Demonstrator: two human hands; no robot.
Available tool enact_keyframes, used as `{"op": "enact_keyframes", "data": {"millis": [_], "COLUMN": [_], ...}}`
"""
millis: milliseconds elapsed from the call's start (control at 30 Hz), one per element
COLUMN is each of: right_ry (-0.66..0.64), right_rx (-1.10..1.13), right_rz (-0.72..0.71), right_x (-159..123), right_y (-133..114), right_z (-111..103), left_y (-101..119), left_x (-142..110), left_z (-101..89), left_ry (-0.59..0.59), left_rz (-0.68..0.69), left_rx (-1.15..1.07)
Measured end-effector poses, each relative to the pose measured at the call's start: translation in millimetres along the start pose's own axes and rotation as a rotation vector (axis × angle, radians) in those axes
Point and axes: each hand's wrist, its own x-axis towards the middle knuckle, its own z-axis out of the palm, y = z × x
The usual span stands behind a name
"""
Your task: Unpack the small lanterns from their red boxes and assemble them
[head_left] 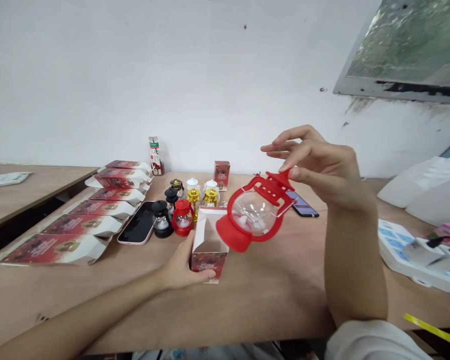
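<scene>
Pinched by its top cap, a small red lantern (255, 212) with a clear globe hangs tilted from my right hand (315, 160). Its red base is at the lower left, near the right edge of an open gift box (210, 265). My left hand (182, 265) grips that red printed box, which stands upright on the table with its flaps up. Behind the box, several more little lanterns stand in a cluster: a red one (182, 217), a black one (162, 219), gold ones (210, 197) and white ones (192, 183).
Several flattened-looking red boxes (93, 225) lie in a row at the left. A phone (137, 223) is beside them, another phone (303, 204) behind my right hand. One closed box (221, 175) and a bottle (155, 157) stand by the wall. A white power strip (408, 255) is at the right.
</scene>
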Motion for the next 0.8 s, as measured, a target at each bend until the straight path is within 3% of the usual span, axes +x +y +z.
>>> {"op": "enact_keyframes", "data": {"millis": [200, 467, 800], "right_ry": [-0.18, -0.667, -0.895], "right_rx": [-0.029, -0.057, -0.193], "right_rz": [-0.073, 0.001, 0.106], "right_x": [1, 9, 7], "right_y": [7, 8, -1], "right_z": [-6, 32, 46], "left_y": [2, 1, -1], "left_x": [0, 1, 1], "left_z": [-1.8, -1.3, -1.1], "left_ry": [0.025, 0.069, 0.082], "left_rz": [-0.024, 0.043, 0.081], "left_rx": [0.078, 0.123, 0.124]}}
